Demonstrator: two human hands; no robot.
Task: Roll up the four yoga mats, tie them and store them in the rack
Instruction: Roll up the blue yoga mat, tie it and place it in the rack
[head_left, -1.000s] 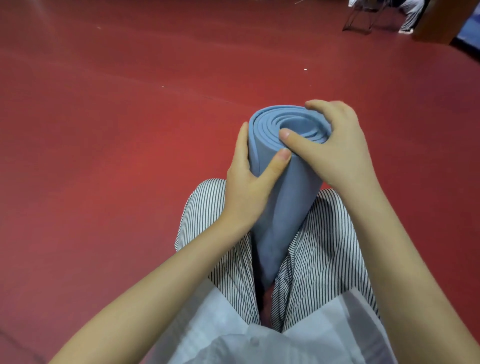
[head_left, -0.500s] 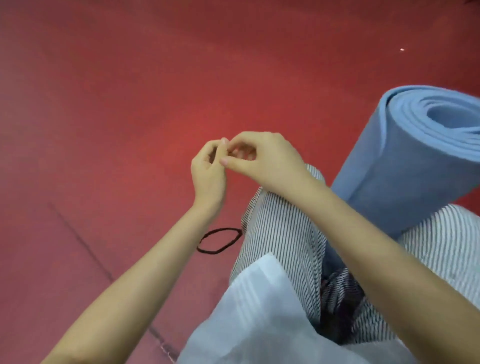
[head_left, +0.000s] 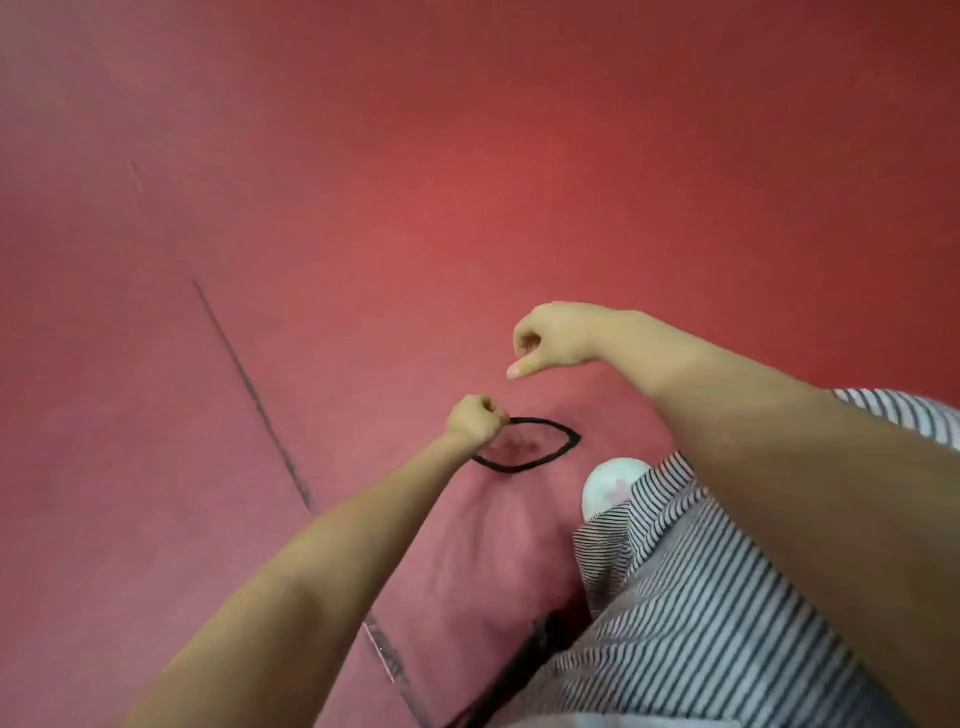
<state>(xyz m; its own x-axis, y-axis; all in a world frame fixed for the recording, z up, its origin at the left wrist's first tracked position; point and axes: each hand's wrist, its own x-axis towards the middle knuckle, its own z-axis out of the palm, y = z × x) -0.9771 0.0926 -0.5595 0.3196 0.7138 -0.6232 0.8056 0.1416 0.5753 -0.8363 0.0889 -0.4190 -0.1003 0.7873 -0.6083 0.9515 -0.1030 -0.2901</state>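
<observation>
Beside the white shoe (head_left: 610, 488), on the red floor (head_left: 363, 208): black band (head_left: 575, 439), limp loop | left hand (head_left: 475, 423) fingers curled at the end farthest from the shoe (pinching it? cannot tell) | right hand (head_left: 553, 338) beyond, fingers curled, nothing seen held | band likely light, stretchy; hook a finger through | mat unseen

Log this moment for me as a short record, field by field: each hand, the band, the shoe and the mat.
left hand: fist closed on the left end of the black band
right hand: above the band, fingers curled, nothing seen in it
black band: open loop lying on the red floor
white shoe: toe shows near the band, below the striped trouser leg
yoga mat: not in view
</observation>
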